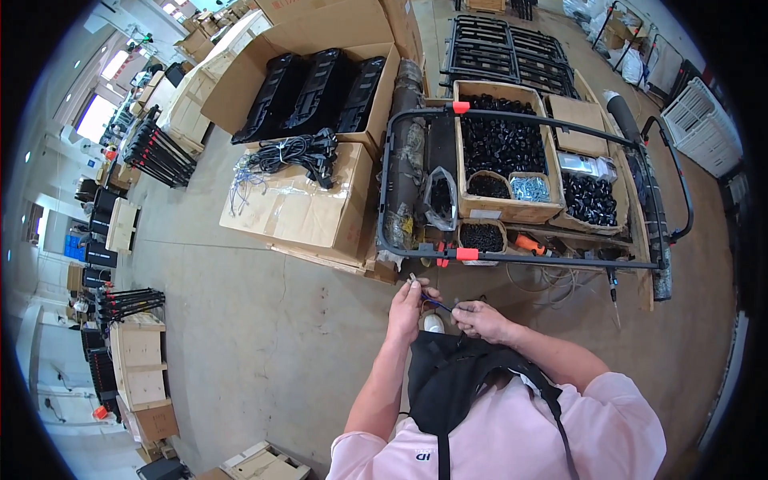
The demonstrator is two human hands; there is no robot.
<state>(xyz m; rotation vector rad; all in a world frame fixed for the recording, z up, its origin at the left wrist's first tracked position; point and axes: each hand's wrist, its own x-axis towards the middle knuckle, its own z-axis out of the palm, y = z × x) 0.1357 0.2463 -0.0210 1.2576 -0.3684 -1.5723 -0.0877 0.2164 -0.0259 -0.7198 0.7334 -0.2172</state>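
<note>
Pink shirt nearest, forearms converge, left hand and right hand pinching a dark cable.

I see a bright, fairly even scene; the window at far left washes out to white. Clear tape throws a little glare. Shadows on the floor look soft. Straight edges bow toward my black rim, and the cable shows little fine detail.

Open floor stretches away left of the left hand; dead ahead, the black frame cuts across before the parts box, and a big carton blocks front-left.
</note>
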